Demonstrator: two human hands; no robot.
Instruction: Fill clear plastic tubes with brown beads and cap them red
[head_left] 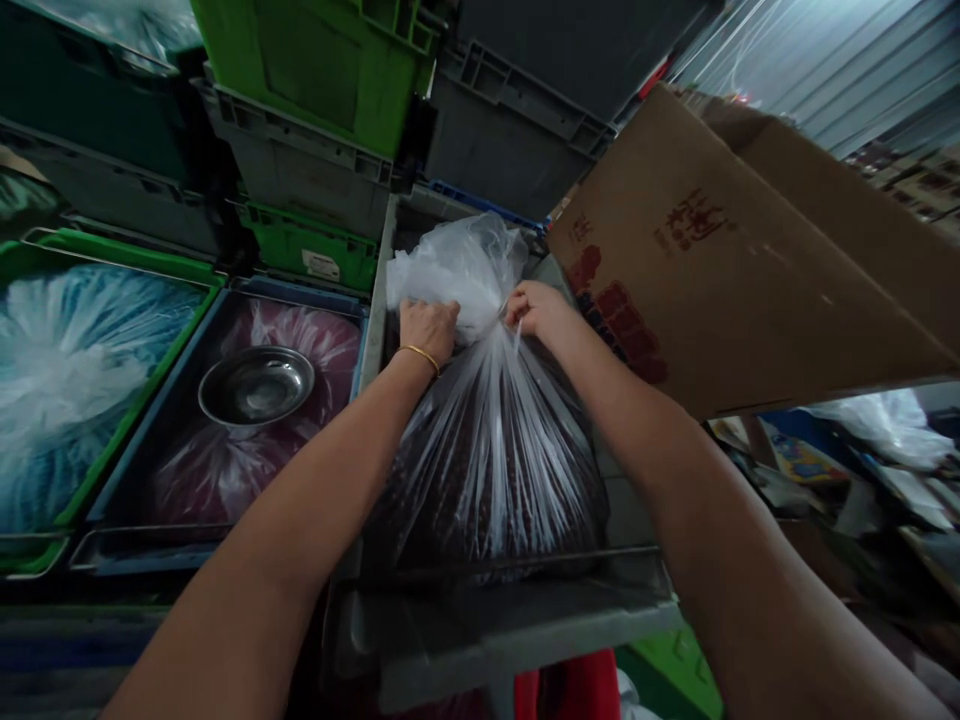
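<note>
A large clear plastic bag [499, 450] full of small dark pieces sits in a grey crate [510, 630] before me. Its neck is gathered tight, and the loose, crumpled top spreads above and to the left. My right hand [534, 308] pinches the gathered neck from the right. On the left, my left hand [429, 330], with a gold-coloured bangle at the wrist, has its fingers closed on the loose plastic of the same bag. What exactly is in the dark contents I cannot make out.
Left of the grey crate, a blue crate [161, 400] holds reddish bagged goods with a metal bowl [256, 385] on top. Farther left is a green crate [142, 420] with a blue-filled bag. Stacked crates [315, 70] rise behind. A cardboard box [720, 270] leans at the right.
</note>
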